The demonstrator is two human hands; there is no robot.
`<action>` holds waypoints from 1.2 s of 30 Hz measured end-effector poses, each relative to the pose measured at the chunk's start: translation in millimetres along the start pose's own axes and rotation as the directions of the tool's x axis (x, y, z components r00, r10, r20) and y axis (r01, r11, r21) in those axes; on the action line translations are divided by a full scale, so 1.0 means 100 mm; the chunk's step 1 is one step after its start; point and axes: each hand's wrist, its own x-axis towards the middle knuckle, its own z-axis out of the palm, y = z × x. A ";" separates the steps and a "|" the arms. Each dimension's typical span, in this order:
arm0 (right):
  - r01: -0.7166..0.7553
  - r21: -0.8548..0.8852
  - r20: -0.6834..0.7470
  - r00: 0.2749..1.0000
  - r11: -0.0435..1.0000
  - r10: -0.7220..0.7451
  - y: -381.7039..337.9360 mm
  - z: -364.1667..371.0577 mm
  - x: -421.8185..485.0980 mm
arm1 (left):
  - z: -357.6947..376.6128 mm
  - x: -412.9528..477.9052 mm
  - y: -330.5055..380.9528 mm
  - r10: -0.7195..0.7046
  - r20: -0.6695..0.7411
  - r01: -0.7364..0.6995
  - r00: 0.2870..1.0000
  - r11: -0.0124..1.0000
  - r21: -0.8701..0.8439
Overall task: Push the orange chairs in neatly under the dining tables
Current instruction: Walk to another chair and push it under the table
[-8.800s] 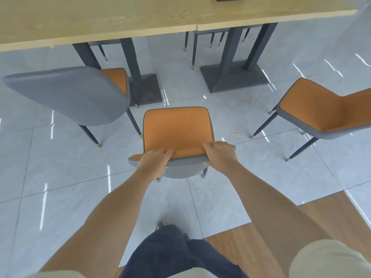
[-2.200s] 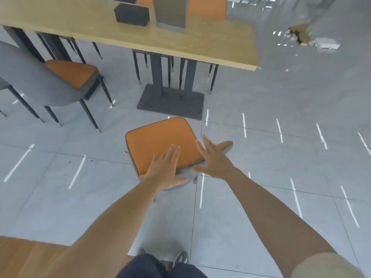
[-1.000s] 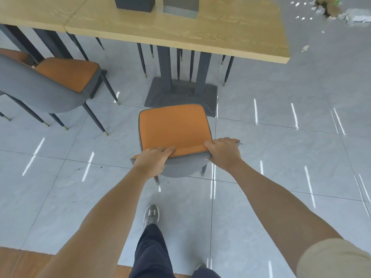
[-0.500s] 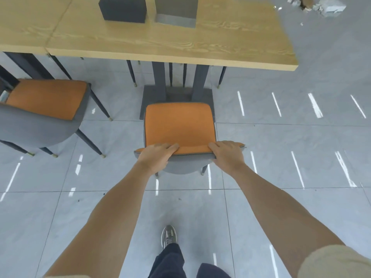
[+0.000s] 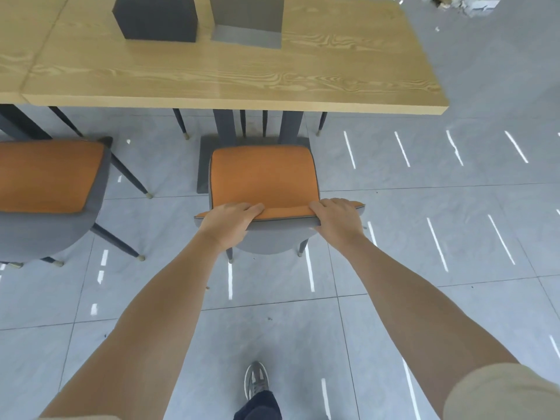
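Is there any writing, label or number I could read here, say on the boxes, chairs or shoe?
No readable text anywhere.
Dark box and grey box on the wooden table: plain faces.
Orange chair, gripped by left hand and right hand: no label.
Shoe: any brand too small to tell.
White floor streaks: look like light reflections, not signs.

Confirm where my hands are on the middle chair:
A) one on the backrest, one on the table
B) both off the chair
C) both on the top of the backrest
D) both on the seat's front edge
C: the left hand and right hand each curl over the backrest top of the orange chair.
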 end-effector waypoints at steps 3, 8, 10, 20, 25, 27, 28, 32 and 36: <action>0.017 0.016 0.037 0.999 1.000 -0.017 -0.01 -0.04 0.20 | -0.09 0.13 -0.17 -0.001 -0.003 0.001 1.000 1.000 0.024; 0.037 0.000 -0.018 0.999 0.999 -0.037 -0.02 -0.05 0.38 | -0.20 0.25 -0.31 0.018 -0.002 -0.018 1.000 0.999 0.029; 0.019 -0.009 0.002 1.000 1.000 -0.019 -0.01 -0.07 0.42 | -0.22 0.26 -0.32 0.027 -0.018 -0.026 0.999 0.999 0.026; -0.021 -0.086 0.126 0.992 0.996 0.032 -0.11 -0.15 0.28 | -0.16 0.16 -0.27 0.039 -0.011 -0.039 0.999 0.998 0.041; -0.122 -0.036 0.155 0.980 0.992 0.126 -0.19 -0.21 0.18 | -0.19 0.09 -0.21 0.048 -0.018 -0.048 0.999 0.999 -0.024; -0.125 -0.063 0.195 0.971 0.990 0.135 -0.20 -0.26 0.13 | -0.22 0.06 -0.18 0.060 -0.043 -0.059 0.997 0.998 0.015; -0.117 -0.071 0.214 0.968 0.991 0.130 -0.21 -0.28 0.10 | -0.24 0.06 -0.17 0.055 -0.038 -0.053 0.998 0.997 0.048; -0.146 -0.002 0.284 0.948 0.989 0.141 -0.17 -0.36 -0.02 | -0.37 0.11 -0.02 0.020 -0.001 -0.019 1.000 0.987 0.157; -0.188 0.045 0.269 0.948 0.981 0.169 0.03 -0.53 -0.09 | -0.53 0.34 0.29 0.011 -0.086 0.003 0.996 0.988 0.154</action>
